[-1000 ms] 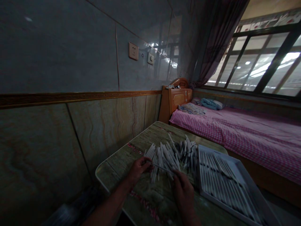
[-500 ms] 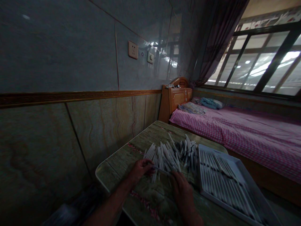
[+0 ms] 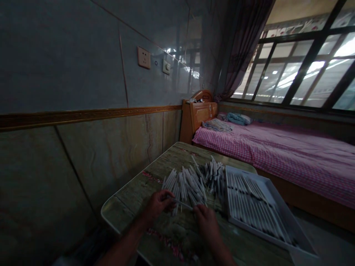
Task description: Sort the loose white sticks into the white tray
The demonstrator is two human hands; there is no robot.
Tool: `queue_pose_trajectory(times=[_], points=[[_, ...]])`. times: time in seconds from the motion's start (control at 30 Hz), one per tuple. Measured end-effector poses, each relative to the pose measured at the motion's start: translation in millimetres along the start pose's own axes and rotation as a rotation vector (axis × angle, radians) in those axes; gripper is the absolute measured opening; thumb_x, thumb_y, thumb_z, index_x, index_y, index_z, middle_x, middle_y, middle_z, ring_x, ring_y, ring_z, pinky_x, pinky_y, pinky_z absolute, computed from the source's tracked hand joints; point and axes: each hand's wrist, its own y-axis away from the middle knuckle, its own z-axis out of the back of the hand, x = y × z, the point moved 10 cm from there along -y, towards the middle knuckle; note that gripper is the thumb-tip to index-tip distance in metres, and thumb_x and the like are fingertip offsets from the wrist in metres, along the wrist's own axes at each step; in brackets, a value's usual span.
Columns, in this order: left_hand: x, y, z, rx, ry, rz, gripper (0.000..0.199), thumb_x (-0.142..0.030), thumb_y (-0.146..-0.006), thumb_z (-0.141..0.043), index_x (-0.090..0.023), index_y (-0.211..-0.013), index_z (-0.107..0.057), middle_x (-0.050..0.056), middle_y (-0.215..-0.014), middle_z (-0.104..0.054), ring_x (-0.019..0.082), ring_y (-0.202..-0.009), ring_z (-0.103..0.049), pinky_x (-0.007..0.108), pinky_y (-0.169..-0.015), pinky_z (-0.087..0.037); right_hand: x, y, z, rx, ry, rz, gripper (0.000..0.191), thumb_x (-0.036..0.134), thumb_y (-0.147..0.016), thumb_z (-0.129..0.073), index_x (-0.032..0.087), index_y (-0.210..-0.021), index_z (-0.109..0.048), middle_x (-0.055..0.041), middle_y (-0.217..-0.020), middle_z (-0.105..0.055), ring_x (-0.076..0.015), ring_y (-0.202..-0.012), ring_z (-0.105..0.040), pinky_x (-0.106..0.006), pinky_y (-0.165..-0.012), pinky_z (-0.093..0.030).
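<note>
A thin, pale stick [image 3: 182, 203] is held between my two hands, just in front of a loose pile of white sticks [image 3: 184, 184]. My left hand [image 3: 160, 202] pinches its left end, and the fingers of my right hand [image 3: 205, 218] are closed on its right end. Behind and to the right lies a second heap of sticks with dark parts [image 3: 215, 173]. At the right of the table, a white tray [image 3: 273, 240] holds several white sticks with dark ends, laid side by side in rows.
The table [image 3: 122, 210] has a pale rim and stands close to the tiled wall [image 3: 130, 140]. Beyond it are a bed with a pink checked cover [image 3: 277, 147] and a wooden headboard [image 3: 198, 114]. A window is at the upper right.
The view has swung right, so everything sits further left. My right hand's fingers have closed more tightly around the stick's end; my left hand keeps its pinch.
</note>
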Motion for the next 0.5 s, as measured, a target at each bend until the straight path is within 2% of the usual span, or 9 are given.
queue_pose_trajectory(times=[0.07, 0.17, 0.23, 0.3, 0.37, 0.43, 0.5], points=[[-3, 1, 0.8, -0.026, 0.02, 0.009, 0.046, -0.05, -0.048, -0.083, -0.017, -0.072, -0.061, 0.001, -0.056, -0.068, 0.021, -0.055, -0.068, 0.027, -0.049, -0.05, 9, -1, 2, 0.022, 0.001, 0.013, 0.032, 0.039, -0.081, -0.052, 0.023, -0.056, -0.062, 0.0027, -0.05, -0.057, -0.0156, -0.052, -0.053, -0.023, -0.048, -0.032], [-7, 1, 1.4, -0.045, 0.059, 0.005, 0.052, -0.049, -0.046, -0.085, -0.018, -0.081, -0.062, 0.0, -0.06, -0.069, 0.021, -0.059, -0.07, 0.03, -0.056, -0.054, 28, -1, 5, 0.08, 0.031, 0.062, 0.026, 0.034, -0.08, -0.054, 0.023, -0.058, -0.062, 0.0036, -0.051, -0.058, -0.0134, -0.049, -0.052, -0.021, -0.046, -0.029], [-9, 0, -2.6, 0.005, 0.088, 0.001, 0.067, -0.049, -0.045, -0.086, -0.018, -0.098, -0.061, 0.001, -0.064, -0.07, 0.022, -0.061, -0.07, 0.03, -0.056, -0.054, 34, -3, 9, 0.133, 0.06, 0.05, 0.022, 0.031, -0.08, -0.054, 0.023, -0.06, -0.062, 0.0036, -0.052, -0.06, -0.0124, -0.048, -0.053, -0.02, -0.045, -0.028], [-11, 0, -3.1, 0.033, 0.119, -0.016, 0.081, -0.053, -0.044, -0.086, -0.019, -0.111, -0.056, 0.005, -0.074, -0.073, 0.023, -0.065, -0.071, 0.029, -0.055, -0.053, 31, -8, 22, 0.16, 0.073, 0.006, 0.022, 0.029, -0.082, -0.051, 0.023, -0.065, -0.062, 0.0039, -0.051, -0.06, -0.0118, -0.046, -0.054, -0.02, -0.044, -0.029], [-12, -1, 3.7, -0.01, 0.13, -0.039, 0.083, -0.059, -0.05, -0.081, -0.019, -0.116, -0.052, 0.007, -0.077, -0.074, 0.023, -0.064, -0.07, 0.031, -0.054, -0.054, 21, -18, 54, 0.092, 0.119, -0.035, 0.024, 0.03, -0.085, -0.048, 0.022, -0.068, -0.063, 0.0045, -0.049, -0.06, -0.0116, -0.043, -0.054, -0.019, -0.043, -0.031], [-12, -1, 12.4, -0.084, 0.119, -0.057, 0.077, -0.063, -0.057, -0.075, -0.018, -0.115, -0.052, 0.006, -0.076, -0.073, 0.022, -0.062, -0.069, 0.031, -0.054, -0.054, 13, -29, 110, -0.137, 0.28, -0.062, 0.023, 0.032, -0.083, -0.054, 0.022, -0.064, -0.063, 0.0045, -0.052, -0.062, -0.012, -0.046, -0.057, -0.02, -0.046, -0.036], [-12, 0, 17.1, -0.137, 0.091, -0.069, 0.069, -0.064, -0.061, -0.071, -0.018, -0.109, -0.055, 0.004, -0.073, -0.073, 0.021, -0.06, -0.068, 0.031, -0.053, -0.054, 6, -35, 159, -0.29, 0.36, -0.08, 0.021, 0.032, -0.083, -0.06, 0.021, -0.067, -0.066, 0.0024, -0.061, -0.066, -0.0138, -0.058, -0.062, -0.021, -0.052, -0.042]])
